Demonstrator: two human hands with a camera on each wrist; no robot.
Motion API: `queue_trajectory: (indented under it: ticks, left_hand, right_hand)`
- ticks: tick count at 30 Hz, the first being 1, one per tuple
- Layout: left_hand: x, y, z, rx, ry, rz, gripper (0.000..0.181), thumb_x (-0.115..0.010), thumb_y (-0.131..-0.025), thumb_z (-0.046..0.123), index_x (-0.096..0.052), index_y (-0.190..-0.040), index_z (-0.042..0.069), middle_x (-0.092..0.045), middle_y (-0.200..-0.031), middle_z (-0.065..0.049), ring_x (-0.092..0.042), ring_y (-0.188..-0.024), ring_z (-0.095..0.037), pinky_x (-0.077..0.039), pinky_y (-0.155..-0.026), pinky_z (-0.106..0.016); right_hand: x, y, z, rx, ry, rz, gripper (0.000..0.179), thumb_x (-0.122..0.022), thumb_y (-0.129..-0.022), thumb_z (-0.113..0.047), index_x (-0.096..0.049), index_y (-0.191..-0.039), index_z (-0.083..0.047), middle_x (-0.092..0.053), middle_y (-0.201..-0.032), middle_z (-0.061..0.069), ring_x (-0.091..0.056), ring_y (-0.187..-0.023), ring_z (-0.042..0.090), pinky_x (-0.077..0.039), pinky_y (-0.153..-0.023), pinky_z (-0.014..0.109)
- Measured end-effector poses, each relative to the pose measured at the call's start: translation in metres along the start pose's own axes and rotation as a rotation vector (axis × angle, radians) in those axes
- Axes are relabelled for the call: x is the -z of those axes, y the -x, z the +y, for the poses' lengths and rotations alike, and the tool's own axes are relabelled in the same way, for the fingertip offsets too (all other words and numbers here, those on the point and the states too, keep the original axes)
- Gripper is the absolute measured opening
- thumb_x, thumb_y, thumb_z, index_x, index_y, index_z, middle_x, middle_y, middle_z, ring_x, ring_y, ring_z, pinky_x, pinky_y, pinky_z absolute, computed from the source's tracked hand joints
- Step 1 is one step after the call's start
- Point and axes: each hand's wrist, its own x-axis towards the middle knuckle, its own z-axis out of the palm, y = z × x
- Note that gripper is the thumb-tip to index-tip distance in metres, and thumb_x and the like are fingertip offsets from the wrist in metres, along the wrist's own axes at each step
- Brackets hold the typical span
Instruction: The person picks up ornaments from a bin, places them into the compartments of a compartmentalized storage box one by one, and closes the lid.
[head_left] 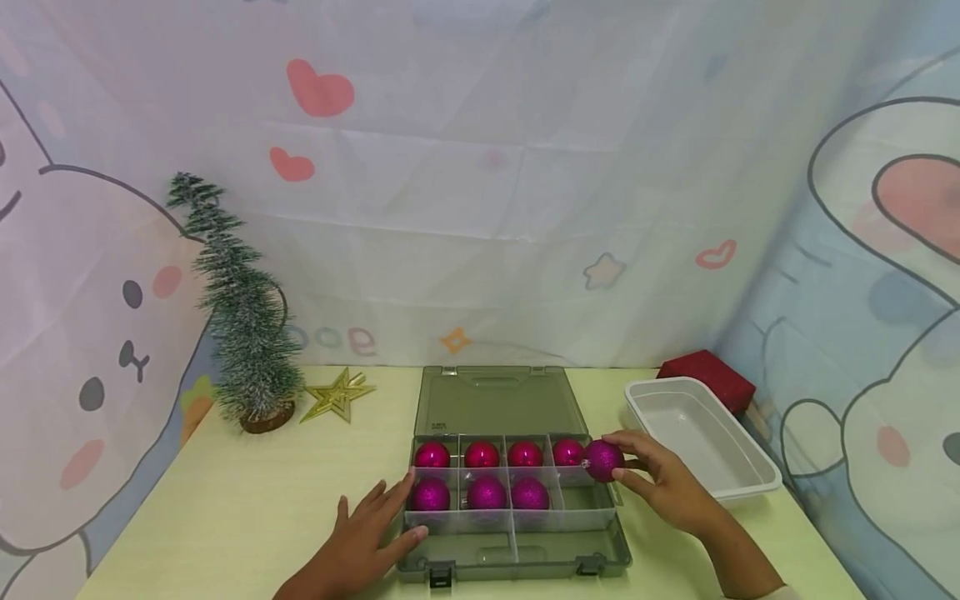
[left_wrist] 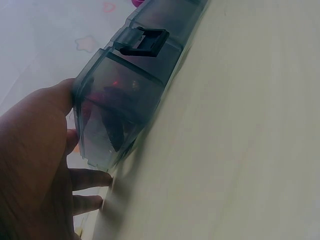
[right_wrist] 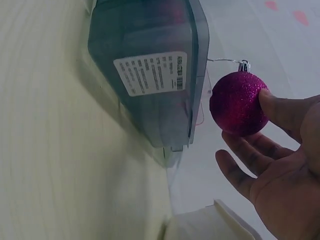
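My right hand [head_left: 667,483] pinches a glittery purple Christmas ball [right_wrist: 239,104] between thumb and fingers, above the right edge of a clear grey-green divided box [head_left: 566,546]. A silver cap with a thin string tops the ball. Shiny magenta balls [head_left: 482,454] fill the compartments of the box's back row. Three glittery purple balls [head_left: 487,493] sit in the middle row, whose right-hand compartment holds none. Both wide front compartments are bare. With fingers spread, my left hand [head_left: 363,533] rests against the box's left side, its thumb on the front left rim.
Behind the box lies its opened lid [head_left: 498,400]. A white tray [head_left: 750,475] stands to the right, with a dark red block-shaped object [head_left: 708,379] behind it. At the back left are a small frosted Christmas tree [head_left: 251,333] and a gold star [head_left: 339,396].
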Motion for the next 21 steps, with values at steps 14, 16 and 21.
queue_trajectory:
  ticks: [14, 16, 21]
  left_hand:
    - [-0.002, -0.001, -0.002, 0.000, 0.009, 0.007, 0.087, -0.063, -0.106, 0.062, -0.024, -0.176, 0.029, -0.044, -0.175, -0.010, -0.023, -0.166, -0.055, 0.008, -0.114, -0.096]
    - [-0.002, -0.002, -0.003, -0.001, 0.014, 0.005, 0.087, -0.062, -0.106, 0.062, -0.023, -0.176, 0.028, -0.044, -0.175, -0.009, -0.022, -0.166, -0.055, 0.008, -0.114, -0.095]
    - [-0.001, -0.001, -0.001, -0.009, 0.016, 0.004, 0.085, -0.063, -0.107, 0.060, -0.025, -0.176, 0.030, -0.044, -0.175, -0.008, -0.023, -0.166, -0.055, 0.008, -0.113, -0.096]
  right_hand:
    - [-0.015, 0.006, 0.008, -0.052, 0.194, -0.062, 0.046, -0.075, -0.105, -0.016, -0.064, -0.150, -0.012, -0.070, -0.148, 0.011, -0.058, -0.137, -0.006, -0.061, -0.106, 0.039]
    - [-0.017, 0.007, 0.006, -0.063, 0.205, -0.061, 0.047, -0.076, -0.104, -0.018, -0.066, -0.149, -0.016, -0.070, -0.148, 0.010, -0.059, -0.138, -0.004, -0.062, -0.105, 0.044]
    - [-0.020, 0.009, 0.006, -0.083, 0.238, -0.050, 0.048, -0.078, -0.102, -0.022, -0.067, -0.148, -0.021, -0.070, -0.148, 0.007, -0.059, -0.138, -0.003, -0.062, -0.104, 0.049]
